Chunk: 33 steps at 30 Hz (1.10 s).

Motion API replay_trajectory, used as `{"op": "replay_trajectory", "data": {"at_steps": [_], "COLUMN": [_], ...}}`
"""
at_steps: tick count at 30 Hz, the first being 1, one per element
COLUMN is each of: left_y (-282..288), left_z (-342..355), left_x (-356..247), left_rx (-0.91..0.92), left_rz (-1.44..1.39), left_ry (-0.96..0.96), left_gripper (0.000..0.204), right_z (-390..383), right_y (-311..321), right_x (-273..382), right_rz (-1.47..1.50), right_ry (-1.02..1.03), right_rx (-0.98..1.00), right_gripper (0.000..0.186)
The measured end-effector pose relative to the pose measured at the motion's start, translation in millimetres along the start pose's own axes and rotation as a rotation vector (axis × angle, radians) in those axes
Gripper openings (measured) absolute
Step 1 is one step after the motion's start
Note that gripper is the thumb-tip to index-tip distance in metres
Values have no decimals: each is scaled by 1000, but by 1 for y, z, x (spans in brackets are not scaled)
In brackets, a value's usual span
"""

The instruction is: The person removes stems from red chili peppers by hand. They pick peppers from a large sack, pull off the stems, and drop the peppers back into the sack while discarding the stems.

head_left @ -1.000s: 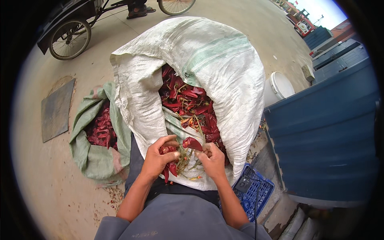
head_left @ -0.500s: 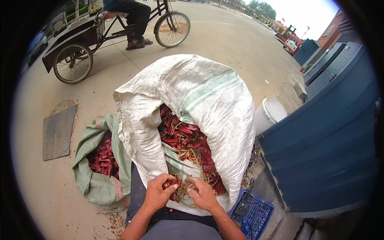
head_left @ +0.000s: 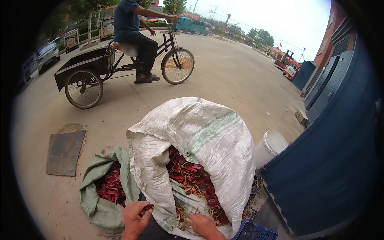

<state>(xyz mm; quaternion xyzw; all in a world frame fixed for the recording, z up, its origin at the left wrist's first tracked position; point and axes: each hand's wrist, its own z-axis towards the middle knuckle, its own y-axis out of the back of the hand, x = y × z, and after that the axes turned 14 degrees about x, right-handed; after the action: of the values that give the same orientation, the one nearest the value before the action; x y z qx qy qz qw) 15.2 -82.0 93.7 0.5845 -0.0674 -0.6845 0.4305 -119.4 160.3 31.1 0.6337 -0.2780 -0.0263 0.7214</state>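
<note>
My left hand (head_left: 136, 219) is closed on a dried red chili pepper (head_left: 148, 208), just off the left lip of the white woven sack (head_left: 218, 120). To its left stands the green sack (head_left: 89, 200), open at the top and holding dark red chilies (head_left: 112, 187). My right hand (head_left: 203, 226) is over the white sack's opening, its fingers bent together beside loose stems; whether it grips anything is too small to make out. Inside that opening lie red chilies (head_left: 188, 172) mixed with pale stalks (head_left: 182, 214).
Ahead on the left, a person in dark clothes sits on a cargo tricycle (head_left: 86, 90). A white bucket (head_left: 272, 145) and a blue metal wall (head_left: 320, 172) stand on the right. A blue plastic crate (head_left: 256, 232) is low beside my right arm; a dark flat plate (head_left: 66, 153) lies at left.
My hands, close together before, are now apart: the left has gone left with the chili, toward the green sack. The view has tilted up, showing more of the tricycle rider.
</note>
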Motion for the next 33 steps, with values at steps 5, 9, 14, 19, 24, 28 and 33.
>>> {"op": "replay_trajectory", "data": {"at_steps": [5, 9, 14, 19, 24, 28, 33], "left_y": [54, 73, 35, -61, -107, -86, -106], "left_z": [13, 24, 54, 91, 123, 120, 135], "left_x": [64, 94, 56, 2, 43, 71, 52], "left_rx": [-135, -113, -211, 129, 393, 397, 233], "left_rz": [342, 859, 428, 160, 628, 622, 409], "left_ry": [179, 355, 107, -291, -220, -93, 102], "left_gripper": [31, 49, 52, 36, 23, 27, 39], "right_z": [2, 9, 7, 13, 6, 7, 11], "right_y": [-41, -44, -47, -38, -43, -41, -41], "right_x": [-23, -24, -30, -22, -26, -30, -34], "right_rz": [161, 143, 154, 99, 120, 124, 181], "right_ry": [-90, -111, -74, -89, -102, -106, -102], "right_rx": [-194, -183, -246, -207, -210, -248, -322], "right_gripper": [13, 16, 21, 19, 15, 13, 11]}}
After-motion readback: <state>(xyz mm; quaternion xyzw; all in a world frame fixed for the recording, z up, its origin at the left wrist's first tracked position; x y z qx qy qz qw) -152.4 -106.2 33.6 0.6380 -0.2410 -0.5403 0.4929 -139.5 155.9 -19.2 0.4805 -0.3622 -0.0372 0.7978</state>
